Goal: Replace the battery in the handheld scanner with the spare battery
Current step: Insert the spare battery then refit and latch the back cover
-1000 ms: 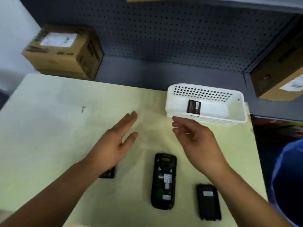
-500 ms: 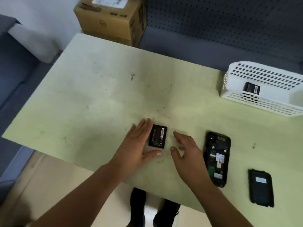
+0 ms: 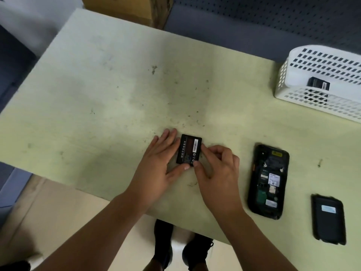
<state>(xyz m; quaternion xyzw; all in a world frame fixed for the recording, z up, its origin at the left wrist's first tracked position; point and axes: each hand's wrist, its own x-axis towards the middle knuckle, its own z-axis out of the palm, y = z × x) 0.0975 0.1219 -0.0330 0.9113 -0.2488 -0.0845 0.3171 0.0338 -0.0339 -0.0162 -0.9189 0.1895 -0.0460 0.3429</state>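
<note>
A black battery (image 3: 188, 150) lies flat on the pale green table (image 3: 97, 104), label up. My left hand (image 3: 158, 165) rests against its left edge, thumb at its near corner. My right hand (image 3: 216, 169) pinches its right edge and near corner with fingertips and thumb. The handheld scanner (image 3: 268, 180) lies face down to the right, its back open and the battery bay bare. Its black back cover (image 3: 328, 219) lies further right. Another black battery (image 3: 318, 86) sits inside the white basket (image 3: 322, 59).
The white perforated basket stands at the table's back right. A cardboard box (image 3: 127, 8) sits behind the table's far edge, against a dark pegboard wall (image 3: 273, 16). The table's near edge runs under my forearms; my shoes (image 3: 183, 249) show below it.
The view swung left and down. Both hands came down from near the basket to the battery on the table; my right fingers have now closed onto its right edge.
</note>
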